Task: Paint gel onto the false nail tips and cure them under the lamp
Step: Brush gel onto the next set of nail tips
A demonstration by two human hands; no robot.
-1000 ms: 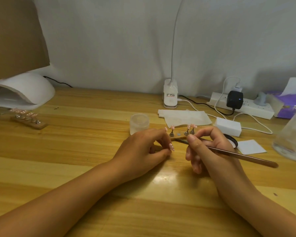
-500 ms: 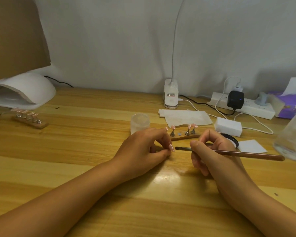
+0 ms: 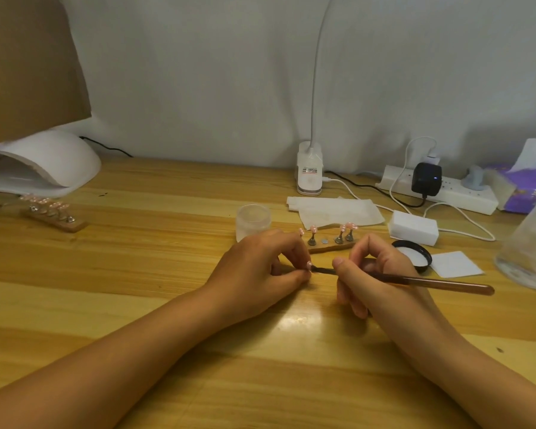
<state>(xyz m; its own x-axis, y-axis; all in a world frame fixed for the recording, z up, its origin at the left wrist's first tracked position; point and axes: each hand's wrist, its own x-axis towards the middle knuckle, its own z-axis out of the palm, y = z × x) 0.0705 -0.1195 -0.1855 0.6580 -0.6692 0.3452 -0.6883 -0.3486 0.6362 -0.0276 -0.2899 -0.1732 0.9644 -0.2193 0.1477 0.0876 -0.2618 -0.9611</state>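
Pale wood forms the table (image 3: 136,274) on which both our forearms lie. Our left hand (image 3: 260,267) is curled, thumb and forefinger pinching a small pink nail tip (image 3: 308,265) just above the tabletop; the other fingers fold underneath, and we cannot tell how they lie. Our right hand (image 3: 381,274) holds a brown brush (image 3: 440,283) like a pen, thumb and forefinger pressed round the handle near its dark ferrule, the remaining fingers tucked below. The handle points out to the right, nearly level, and the bristles meet the nail tip in the left hand.

Just behind the hands lies a small wooden holder (image 3: 328,248). On it stand metal stems carrying more false nail tips (image 3: 350,226), with one bare metal disc (image 3: 324,241) between them. A frosted jar (image 3: 253,221) sits to the left of the holder, close behind the left hand. To the right, near the right hand, lies a black lid (image 3: 415,249), and beside that a white paper square (image 3: 455,264).

Well apart at the far left, the white curing lamp (image 3: 44,162) rests against the wall, with a second holder (image 3: 53,216) of tips lying in front of it. At the back we see a desk lamp base (image 3: 309,174), folded paper towels (image 3: 334,212) and a power strip (image 3: 446,188).
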